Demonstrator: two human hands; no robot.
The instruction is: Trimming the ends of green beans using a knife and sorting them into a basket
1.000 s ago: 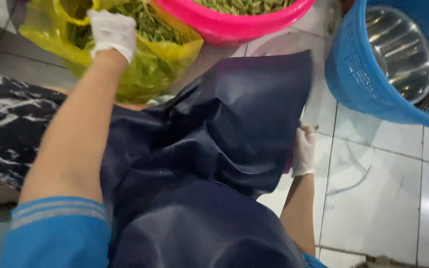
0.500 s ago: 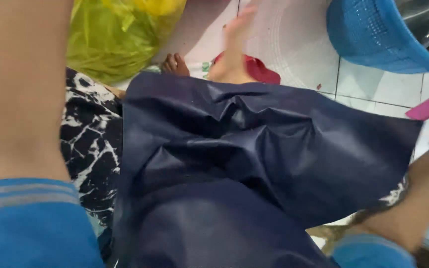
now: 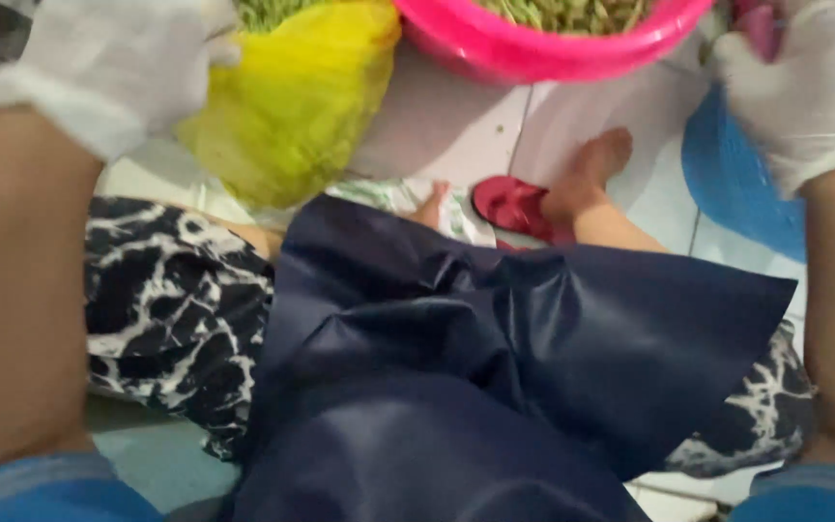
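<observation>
Left hand, gloved, is curled at the yellow bag of greens; grip cannot be told. Pink tool is pinched in right hand. Bag mouth is best held steady.

White tiled floor, dark grout lines

Both hands, the left hand and the right hand, wear thin, matt white rubbery gloves. The navy apron looks like smooth coated cloth with a dull sheen, and the yellow bag is thin, crinkled, translucent plastic. The pink basin is glossy moulded plastic, the floor smooth, shiny pale tile.
</observation>
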